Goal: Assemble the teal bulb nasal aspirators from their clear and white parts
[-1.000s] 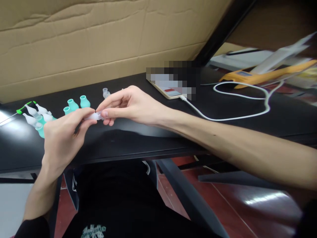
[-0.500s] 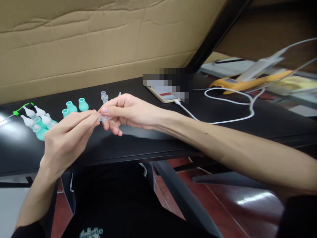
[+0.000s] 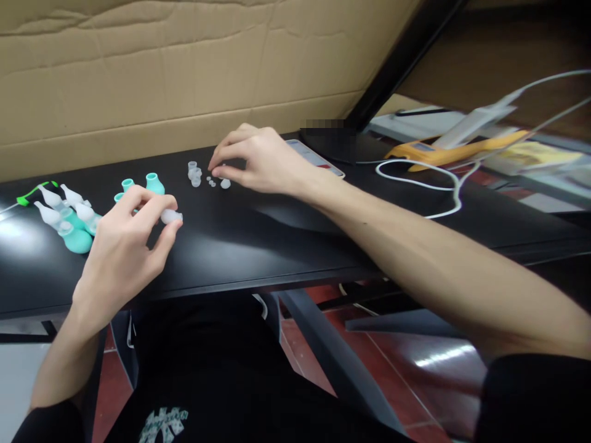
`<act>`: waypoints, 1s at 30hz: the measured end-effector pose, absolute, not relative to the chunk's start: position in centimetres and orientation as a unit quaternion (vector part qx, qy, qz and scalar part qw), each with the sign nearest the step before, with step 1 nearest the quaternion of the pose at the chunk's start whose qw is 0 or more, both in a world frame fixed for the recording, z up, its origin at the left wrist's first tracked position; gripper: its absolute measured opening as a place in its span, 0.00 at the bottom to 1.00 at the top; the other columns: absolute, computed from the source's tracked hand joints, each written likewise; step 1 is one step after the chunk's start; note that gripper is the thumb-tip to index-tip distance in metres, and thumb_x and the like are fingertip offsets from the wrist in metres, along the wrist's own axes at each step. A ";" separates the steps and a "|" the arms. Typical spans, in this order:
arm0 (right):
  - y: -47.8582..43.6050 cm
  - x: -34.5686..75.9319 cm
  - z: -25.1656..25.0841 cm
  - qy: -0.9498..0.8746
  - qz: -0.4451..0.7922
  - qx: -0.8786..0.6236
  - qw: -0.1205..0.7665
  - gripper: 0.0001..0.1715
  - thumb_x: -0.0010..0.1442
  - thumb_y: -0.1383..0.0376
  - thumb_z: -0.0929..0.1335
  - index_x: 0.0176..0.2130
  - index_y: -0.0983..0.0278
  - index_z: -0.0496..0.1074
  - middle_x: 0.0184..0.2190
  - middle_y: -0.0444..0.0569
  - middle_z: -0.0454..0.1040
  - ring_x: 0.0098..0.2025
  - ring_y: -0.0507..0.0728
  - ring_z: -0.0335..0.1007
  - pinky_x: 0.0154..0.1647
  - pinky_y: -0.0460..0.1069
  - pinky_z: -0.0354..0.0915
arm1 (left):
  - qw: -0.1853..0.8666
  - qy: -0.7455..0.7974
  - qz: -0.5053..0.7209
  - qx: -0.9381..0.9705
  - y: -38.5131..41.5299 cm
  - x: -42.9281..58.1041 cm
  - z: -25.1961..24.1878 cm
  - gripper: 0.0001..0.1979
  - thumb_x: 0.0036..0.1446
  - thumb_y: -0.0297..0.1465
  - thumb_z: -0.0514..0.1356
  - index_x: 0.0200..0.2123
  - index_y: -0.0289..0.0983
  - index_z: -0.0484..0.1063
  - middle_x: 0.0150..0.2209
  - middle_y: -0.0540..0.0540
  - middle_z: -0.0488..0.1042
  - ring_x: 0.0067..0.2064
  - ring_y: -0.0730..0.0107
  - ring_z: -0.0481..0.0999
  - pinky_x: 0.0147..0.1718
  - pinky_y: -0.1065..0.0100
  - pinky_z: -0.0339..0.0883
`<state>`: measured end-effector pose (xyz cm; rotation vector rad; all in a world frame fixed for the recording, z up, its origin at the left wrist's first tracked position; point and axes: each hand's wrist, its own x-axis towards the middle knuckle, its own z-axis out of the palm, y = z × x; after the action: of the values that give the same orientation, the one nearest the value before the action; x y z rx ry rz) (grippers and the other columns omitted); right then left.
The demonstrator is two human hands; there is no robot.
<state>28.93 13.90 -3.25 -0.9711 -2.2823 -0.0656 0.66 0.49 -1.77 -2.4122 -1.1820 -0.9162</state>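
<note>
My left hand (image 3: 132, 237) is closed, with a small translucent white plastic piece (image 3: 172, 216) between thumb and fingers, above the black table. Farther back, my right hand (image 3: 258, 159) reaches down with thumb and fingers apart. Under its thumb lies a small white cone-like piece (image 3: 225, 183); I cannot tell whether they touch. Beside its fingertips are several tiny white discs (image 3: 211, 182) and a cluster of clear plastic cups (image 3: 194, 175). Behind my left hand stand teal squeeze bulbs (image 3: 154, 183) with open necks, partly hidden. Left of it lie teal bulbs (image 3: 77, 239) and white pointed nozzles (image 3: 48, 213).
A phone (image 3: 314, 157) lies behind my right forearm, near a white cable (image 3: 457, 184). To the right is a yellow tool (image 3: 443, 157). A cardboard panel (image 3: 184, 80) rises behind the black table (image 3: 240, 258). A green-tipped cord (image 3: 23, 200) lies far left.
My hands have moved apart. The right hand left the clear piece and went back toward the small parts; the left hand keeps a translucent piece.
</note>
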 end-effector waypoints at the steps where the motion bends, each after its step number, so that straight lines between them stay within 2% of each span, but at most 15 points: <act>1: 14.3 28.9 -3.7 -0.877 -0.042 -0.368 0.307 0.14 0.72 0.61 0.69 0.44 0.60 0.88 0.49 0.58 0.85 0.55 0.69 0.76 0.61 0.66 0.67 | 0.141 -0.413 -0.306 -0.846 0.6 0.6 -1.8 0.05 0.74 0.30 0.62 0.47 0.40 0.79 0.46 0.45 0.81 0.38 0.67 0.81 0.42 0.64 0.76; 5: 15.0 28.3 -5.2 -0.889 -0.086 -0.367 0.259 0.17 0.72 0.64 0.67 0.43 0.64 0.87 0.57 0.65 0.81 0.61 0.75 0.70 0.60 0.71 0.64 | 0.090 -0.414 -0.256 -0.869 0.8 0.3 -1.8 0.04 0.73 0.29 0.62 0.44 0.39 0.78 0.44 0.45 0.82 0.38 0.64 0.82 0.42 0.63 0.74; 8: 15.4 28.0 -5.9 -0.879 -0.105 -0.392 0.251 0.17 0.72 0.63 0.67 0.41 0.65 0.87 0.60 0.65 0.79 0.64 0.76 0.67 0.60 0.70 0.64 | 0.079 -0.413 -0.232 -0.877 0.9 0.3 -1.9 0.04 0.71 0.28 0.63 0.41 0.39 0.78 0.41 0.46 0.81 0.36 0.62 0.82 0.40 0.62 0.73; 12: 16.5 28.0 -6.8 -0.867 -0.107 -0.415 0.255 0.13 0.68 0.63 0.70 0.37 0.63 0.85 0.56 0.63 0.81 0.62 0.74 0.69 0.58 0.67 0.66 | 0.108 -0.419 -0.205 -0.878 1.0 0.5 -1.9 0.07 0.72 0.25 0.60 0.40 0.38 0.78 0.41 0.44 0.81 0.36 0.59 0.82 0.36 0.62 0.71; 15: 17.4 28.3 -7.3 -0.865 -0.104 -0.405 0.278 0.11 0.67 0.61 0.72 0.35 0.61 0.84 0.53 0.62 0.83 0.60 0.74 0.70 0.56 0.66 0.67 | 0.109 -0.421 -0.186 -0.881 1.1 0.6 -1.7 0.09 0.72 0.24 0.58 0.41 0.38 0.79 0.42 0.44 0.81 0.39 0.58 0.83 0.37 0.61 0.73; 19: 18.0 28.5 -7.5 -0.866 -0.106 -0.392 0.293 0.11 0.67 0.58 0.73 0.33 0.58 0.82 0.51 0.60 0.84 0.59 0.73 0.70 0.57 0.67 0.67 | 0.093 -0.421 -0.172 -0.886 1.2 0.6 -1.2 0.10 0.71 0.24 0.59 0.39 0.39 0.79 0.41 0.45 0.81 0.38 0.60 0.82 0.38 0.60 0.75; 30: 16.2 27.5 -6.3 -0.868 -0.136 -0.418 0.230 0.10 0.66 0.67 0.69 0.33 0.61 0.79 0.49 0.62 0.85 0.60 0.74 0.74 0.60 0.67 0.65 | 0.063 -0.401 -0.211 -0.889 1.7 -0.3 -1.1 0.08 0.67 0.28 0.64 0.33 0.41 0.78 0.33 0.48 0.79 0.34 0.58 0.82 0.36 0.60 0.74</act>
<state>27.52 16.22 -6.27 -1.1487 -2.3881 -0.3750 -0.27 1.68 -1.11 -2.6865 -1.2106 -0.6375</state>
